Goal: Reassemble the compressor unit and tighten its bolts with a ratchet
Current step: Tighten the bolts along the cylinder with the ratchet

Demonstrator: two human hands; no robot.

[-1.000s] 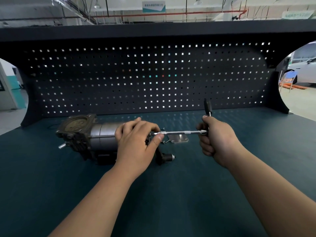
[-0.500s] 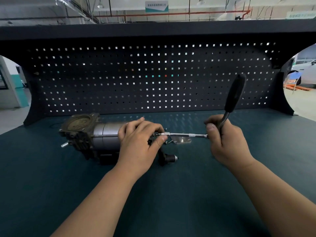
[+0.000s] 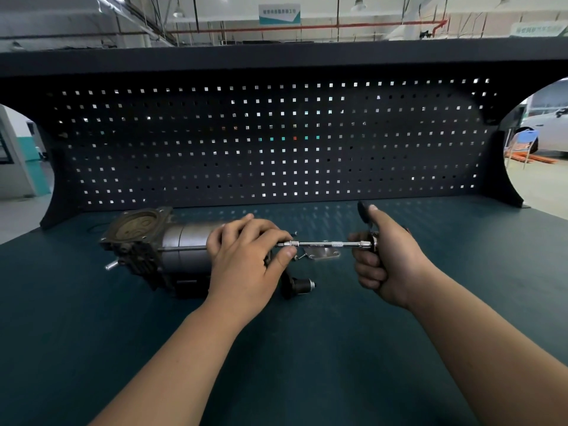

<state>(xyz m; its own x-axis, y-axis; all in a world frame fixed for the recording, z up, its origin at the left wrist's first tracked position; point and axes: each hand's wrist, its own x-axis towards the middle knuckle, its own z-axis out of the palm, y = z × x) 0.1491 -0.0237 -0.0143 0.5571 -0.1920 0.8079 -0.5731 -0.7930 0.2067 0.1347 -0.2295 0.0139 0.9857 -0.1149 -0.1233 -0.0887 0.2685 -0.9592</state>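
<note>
While the dark green workbench [image 3: 276, 358] stretches wide below a black pegboard [image 3: 276, 149], the compressor [image 3: 181, 250] lies on its side at the bench's left rear, its flanged end pointing left. The left hand [image 3: 246, 265] covers the compressor's right end, fingers curled together over the housing. The right hand [image 3: 387, 262] is clamped in a fist round the ratchet [image 3: 363, 210], thumb raised along its black handle. A slim extension bar [image 3: 325, 243] runs level between both hands, its tip above the left thumb. Under it, a small metal plate [image 3: 322, 255] lies flat on the bench.
</note>
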